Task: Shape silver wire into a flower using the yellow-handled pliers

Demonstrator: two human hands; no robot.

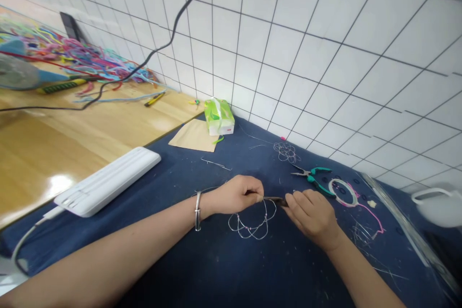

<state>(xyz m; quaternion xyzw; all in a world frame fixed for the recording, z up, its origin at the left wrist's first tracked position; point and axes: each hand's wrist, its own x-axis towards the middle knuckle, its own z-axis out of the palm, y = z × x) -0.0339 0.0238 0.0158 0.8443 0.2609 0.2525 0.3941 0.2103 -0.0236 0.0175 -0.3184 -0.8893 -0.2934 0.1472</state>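
My left hand [241, 194], with a silver bangle on its wrist, is closed in a pinch on a wire ring [251, 231]. The ring is thin silver wire bent into several petal-like loops, hanging below the fingers. My right hand [313, 216] is wrapped round dark pliers [276, 200], whose narrow end points left and meets the wire near my left fingertips. Most of the pliers' handle is hidden in the palm, and I cannot tell whether the jaws grip the wire.
Teal-handled pliers [313, 174], coiled wire [287, 152], a white ring with pink cord [342, 202] and wire scraps [363, 233] lie rightward on dark blue cloth. Behind stand a tissue pack [219, 122] and brown paper [193, 137]. A white power bank [108, 180] is at left; a black cable [155, 50] hangs across.
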